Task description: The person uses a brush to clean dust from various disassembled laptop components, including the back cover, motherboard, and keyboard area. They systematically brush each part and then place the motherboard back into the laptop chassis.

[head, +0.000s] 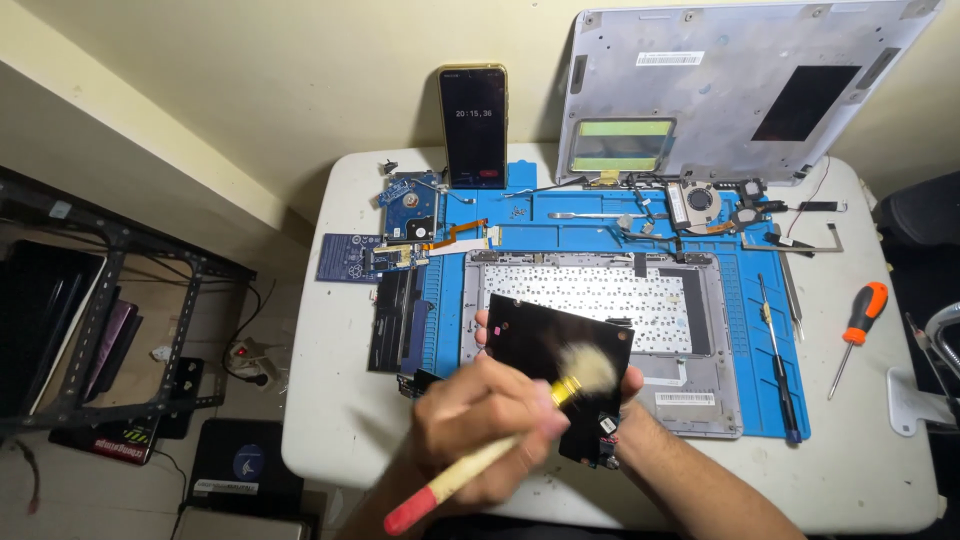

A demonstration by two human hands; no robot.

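Brush (500,450) with a pale wooden handle and a red tip lies slantwise across the lower middle of the view, its long axis running from the red end at lower left up to the soft bristles at upper right. Those bristles are blurred and rest on the face of a dark flat board (555,345), near its right side. That board is held up off the white table (330,420), tilted, just in front of the grey laptop keyboard shell (600,300) on the blue mat (760,300).

Of the two hands, the nearer one in the foreground (480,420) is closed in a fist-like grip around the brush handle just below the metal collar, fingers curled tight. Which arm it belongs to is hard to tell, since the forearms cross low in the view; it looks like the left hand. The other hand (625,385) is mostly hidden behind the board: fingertips (482,325) show at the board's left edge and a thumb at its right edge, so it clasps the board from behind, half closed.

An orange-handled screwdriver (858,325) lies well apart to the right
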